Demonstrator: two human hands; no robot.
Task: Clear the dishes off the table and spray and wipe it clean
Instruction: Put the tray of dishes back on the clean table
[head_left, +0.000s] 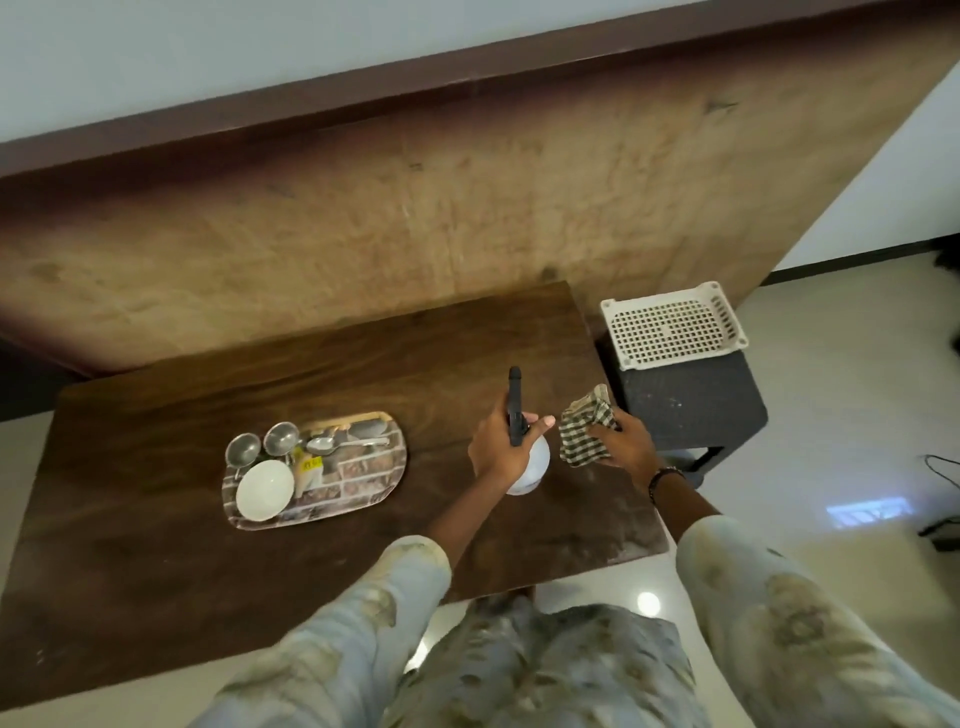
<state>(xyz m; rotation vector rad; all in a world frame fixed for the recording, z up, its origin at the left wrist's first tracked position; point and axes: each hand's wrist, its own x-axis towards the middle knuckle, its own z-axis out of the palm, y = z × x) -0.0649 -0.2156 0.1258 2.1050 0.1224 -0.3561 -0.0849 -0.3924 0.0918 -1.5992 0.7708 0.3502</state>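
Observation:
My left hand (496, 447) grips a white spray bottle (535, 465) with a black nozzle that points away from me, over the right part of the dark wooden table (156, 571). My right hand (626, 444) holds a crumpled green-and-white checked cloth (584, 428) just right of the bottle, near the table's right edge. To the left lies a brick-patterned tray (371, 480) with a white bowl (265, 490), two small steel cups (242, 449) (281, 438), a spoon (332, 444) and a small packet on it.
A dark stool (691, 405) stands right of the table with a white perforated plastic basket (672, 325) on top. A wood-panelled wall runs behind the table. Glossy pale floor lies to the right, with cables at the far right edge.

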